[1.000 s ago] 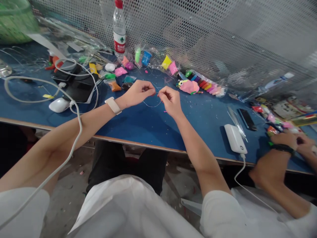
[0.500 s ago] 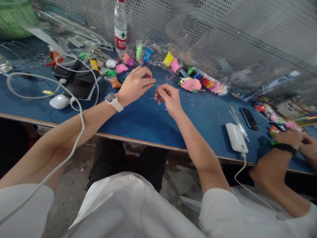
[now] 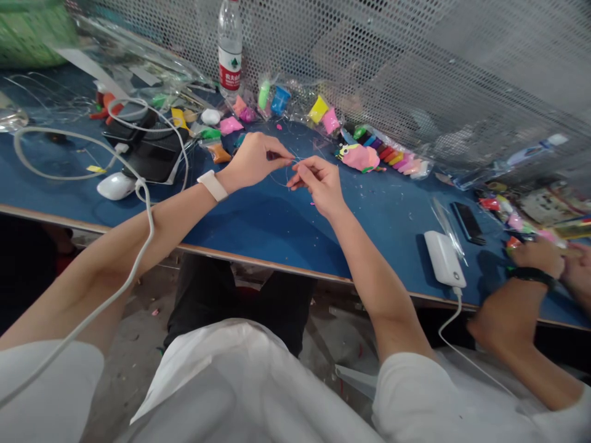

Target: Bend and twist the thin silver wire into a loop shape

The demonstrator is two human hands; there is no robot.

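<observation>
A thin, pale wire or thread (image 3: 299,158) runs between my two hands above the blue table, and a loose loop of it hangs beneath them. My left hand (image 3: 257,159), with a white watch strap at the wrist, pinches it between thumb and fingertips. Close by on the right, my right hand (image 3: 319,181) has thumb and fingers pressed together on the same strand, nearly touching the left fingertips. A pink clay figure (image 3: 359,157) with a yellow part and an eye lies just beyond my right hand. Whether the strand is wire or thread I cannot tell.
Bags of coloured clay (image 3: 281,100) line the mesh panel (image 3: 392,61) behind a water bottle (image 3: 229,58). To the left are a white mouse (image 3: 116,186) and cables. On the right lie a power bank (image 3: 444,258), a phone (image 3: 467,222) and a co-worker's hands (image 3: 538,258).
My left hand has turned, so the watch face no longer shows, and its fingers are straighter. The hands stay close together on the strand. The whole view has shifted slightly.
</observation>
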